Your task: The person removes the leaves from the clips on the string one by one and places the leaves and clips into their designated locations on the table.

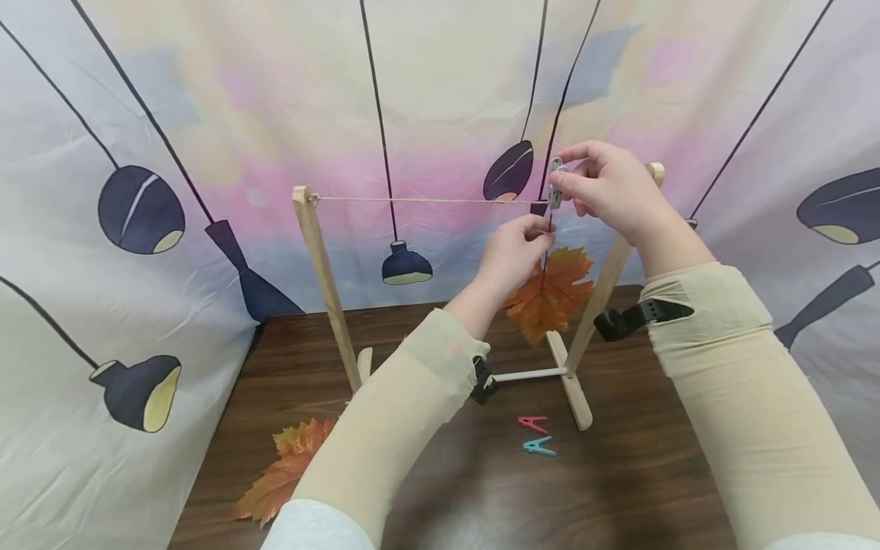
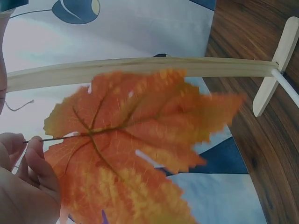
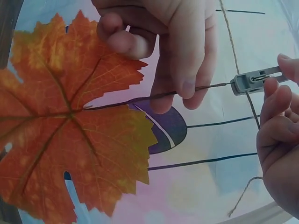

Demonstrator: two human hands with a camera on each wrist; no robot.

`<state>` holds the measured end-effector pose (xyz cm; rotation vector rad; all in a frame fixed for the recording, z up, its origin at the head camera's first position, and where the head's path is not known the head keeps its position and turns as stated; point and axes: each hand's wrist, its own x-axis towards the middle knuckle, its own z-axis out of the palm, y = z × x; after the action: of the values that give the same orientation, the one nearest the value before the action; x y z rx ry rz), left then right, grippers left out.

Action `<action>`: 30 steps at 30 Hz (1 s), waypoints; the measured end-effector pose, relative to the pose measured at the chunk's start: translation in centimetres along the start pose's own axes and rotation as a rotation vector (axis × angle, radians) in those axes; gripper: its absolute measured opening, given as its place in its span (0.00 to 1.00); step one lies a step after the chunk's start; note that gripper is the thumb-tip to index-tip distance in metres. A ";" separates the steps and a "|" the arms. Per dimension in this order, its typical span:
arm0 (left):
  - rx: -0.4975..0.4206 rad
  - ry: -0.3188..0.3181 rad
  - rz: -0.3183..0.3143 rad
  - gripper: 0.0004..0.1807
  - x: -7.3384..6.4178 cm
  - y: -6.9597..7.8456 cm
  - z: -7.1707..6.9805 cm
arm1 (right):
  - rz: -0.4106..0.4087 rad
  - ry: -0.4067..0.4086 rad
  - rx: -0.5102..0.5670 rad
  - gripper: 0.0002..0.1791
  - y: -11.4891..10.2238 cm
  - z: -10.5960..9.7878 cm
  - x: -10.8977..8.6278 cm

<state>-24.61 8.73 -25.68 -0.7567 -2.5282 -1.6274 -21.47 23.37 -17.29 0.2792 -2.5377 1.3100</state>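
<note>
My right hand (image 1: 608,187) pinches a grey clothespin (image 1: 555,183) at the string (image 1: 426,200) that runs between two wooden posts. In the right wrist view the clothespin (image 3: 250,83) sits across the string, its jaws at the end of a leaf stem. Just below, my left hand (image 1: 516,248) pinches that stem (image 3: 140,99) between thumb and finger. An orange artificial maple leaf (image 1: 550,294) hangs from it, and the leaf (image 2: 126,135) fills the middle of the left wrist view.
A pink clothespin (image 1: 532,423) and a blue clothespin (image 1: 539,446) lie on the dark wooden table (image 1: 481,489). Another orange leaf (image 1: 289,466) lies at the left, partly behind my left arm. The wooden frame's posts (image 1: 326,290) stand on feet joined by a white rod (image 1: 529,375).
</note>
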 end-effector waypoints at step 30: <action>-0.118 0.028 0.008 0.09 0.1 0.6 -0.7 | -0.239 0.118 0.223 0.05 1.0 0.1 -0.3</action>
<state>-24.58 8.33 -24.82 -0.7460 -2.4251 -1.7851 -21.50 23.89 -18.26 0.5174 -2.1854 1.4653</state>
